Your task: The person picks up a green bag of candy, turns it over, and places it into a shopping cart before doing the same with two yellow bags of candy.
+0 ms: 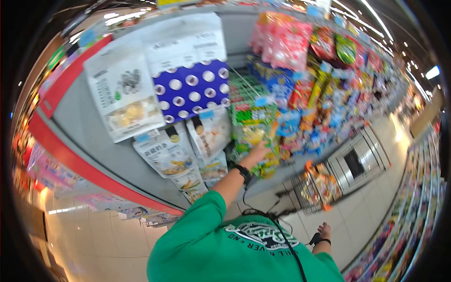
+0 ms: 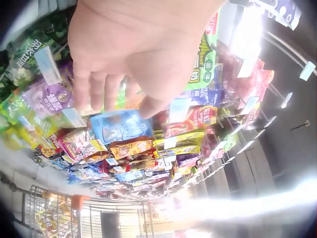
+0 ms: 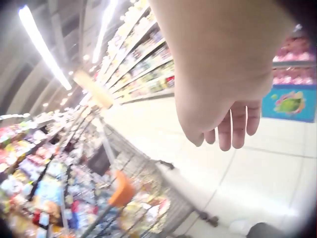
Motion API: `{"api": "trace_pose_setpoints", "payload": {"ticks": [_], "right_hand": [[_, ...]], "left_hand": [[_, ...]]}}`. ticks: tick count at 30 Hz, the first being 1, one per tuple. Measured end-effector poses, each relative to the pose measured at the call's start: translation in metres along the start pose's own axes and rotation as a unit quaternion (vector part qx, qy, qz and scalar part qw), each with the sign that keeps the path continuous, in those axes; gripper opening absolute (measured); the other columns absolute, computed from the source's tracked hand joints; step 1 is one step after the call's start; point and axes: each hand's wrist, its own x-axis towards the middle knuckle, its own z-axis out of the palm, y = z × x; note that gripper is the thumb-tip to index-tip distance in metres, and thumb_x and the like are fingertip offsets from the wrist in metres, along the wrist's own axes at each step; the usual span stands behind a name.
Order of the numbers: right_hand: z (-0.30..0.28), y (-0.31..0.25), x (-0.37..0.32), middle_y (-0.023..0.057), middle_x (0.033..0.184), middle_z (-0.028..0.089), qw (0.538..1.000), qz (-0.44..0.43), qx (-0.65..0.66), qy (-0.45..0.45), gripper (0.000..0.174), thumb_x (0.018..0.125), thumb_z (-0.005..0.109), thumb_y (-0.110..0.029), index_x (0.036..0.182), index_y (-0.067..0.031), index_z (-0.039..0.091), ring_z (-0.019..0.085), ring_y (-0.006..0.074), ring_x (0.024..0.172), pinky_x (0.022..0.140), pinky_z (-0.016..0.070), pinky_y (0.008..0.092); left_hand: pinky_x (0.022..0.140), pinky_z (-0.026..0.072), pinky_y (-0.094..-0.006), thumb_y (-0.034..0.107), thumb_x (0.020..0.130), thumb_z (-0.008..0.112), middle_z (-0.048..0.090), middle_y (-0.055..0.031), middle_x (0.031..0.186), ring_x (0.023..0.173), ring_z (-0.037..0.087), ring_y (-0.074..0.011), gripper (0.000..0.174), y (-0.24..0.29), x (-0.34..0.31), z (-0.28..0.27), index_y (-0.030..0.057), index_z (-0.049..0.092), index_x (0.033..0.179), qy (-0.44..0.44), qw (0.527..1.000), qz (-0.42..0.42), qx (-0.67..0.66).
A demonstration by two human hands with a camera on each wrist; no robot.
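Green shirt [image 1: 202,254], both hands [image 1: 258,153] [image 1: 324,230] together: head view only.

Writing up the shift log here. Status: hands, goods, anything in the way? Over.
Left hand at the green-and-yellow bags, contact unclear. Right hand hangs empty, apart from the cart. Price tags close to the left fingers.

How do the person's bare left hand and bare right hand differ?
The left hand is at the green plastic snack bags, though whether it grips one is unclear; the right hand is empty. The left hand is stretched forward, while the right hand hangs over pale tiled floor. Both wrists carry black bands.
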Motion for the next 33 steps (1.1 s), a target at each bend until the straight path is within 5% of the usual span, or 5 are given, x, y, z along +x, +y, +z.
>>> {"api": "trace_pose_setpoints", "payload": {"ticks": [5,9,15,26,33], "right_hand": [[-0.085,0.072,-0.114,0.0110,0.096,0.065,0.761,0.001,-0.608,-0.228,0.033,0.084,0.052,-0.025,0.112,-0.0079,0.057,0.061,0.0264,0.091,0.078,0.0474,0.0381],[-0.087,0.161,-0.057,0.0140,0.096,0.063,0.947,0.142,-0.244,-0.157,0.035,0.084,0.053,-0.023,0.114,-0.0053,0.054,0.060,0.0270,0.087,0.073,0.0477,0.0386],[-0.087,0.226,0.031,0.0184,0.097,0.060,0.974,0.173,0.076,-0.124,0.038,0.083,0.055,-0.020,0.116,-0.0014,0.051,0.058,0.0280,0.081,0.067,0.0482,0.0393],[-0.075,0.089,0.093,0.0178,0.092,0.051,0.982,0.148,0.013,-0.119,0.030,0.087,0.050,-0.021,0.109,-0.0004,0.046,0.051,0.0281,0.066,0.056,0.0456,0.0402],[-0.038,0.023,0.095,0.0174,0.092,0.052,0.972,0.124,-0.096,-0.173,0.030,0.087,0.051,-0.021,0.108,-0.0010,0.047,0.051,0.0276,0.066,0.057,0.0457,0.0402]], "left_hand": [[0.062,0.0460,-0.0316,0.017,0.078,0.064,0.060,-0.0102,0.086,0.071,0.056,-0.0173,0.061,0.005,0.003,-0.005,0.0016,0.037,0.131,0.019,0.998,-0.022,-0.058],[0.059,0.0460,-0.0304,0.018,0.081,0.057,0.064,-0.0133,0.092,0.071,0.060,-0.0166,0.053,0.011,0.008,-0.017,0.0028,0.041,0.130,-0.002,0.983,-0.060,-0.173],[0.059,0.0467,-0.0287,0.026,0.086,0.047,0.064,-0.0146,0.102,0.078,0.062,-0.0175,0.038,-0.017,0.035,-0.030,0.0034,0.057,0.115,0.014,0.993,-0.041,-0.113],[0.061,0.0445,-0.0235,0.023,0.082,0.060,0.066,-0.0047,0.080,0.069,0.059,-0.0106,0.022,-0.012,-0.046,-0.003,0.0026,0.062,0.089,0.121,0.990,0.039,-0.058],[0.053,0.0429,-0.0345,0.035,0.078,0.054,0.055,-0.0061,0.049,0.052,0.056,-0.0197,0.040,-0.218,-0.212,-0.080,0.0068,0.058,0.051,0.169,0.969,-0.082,0.161]]}}
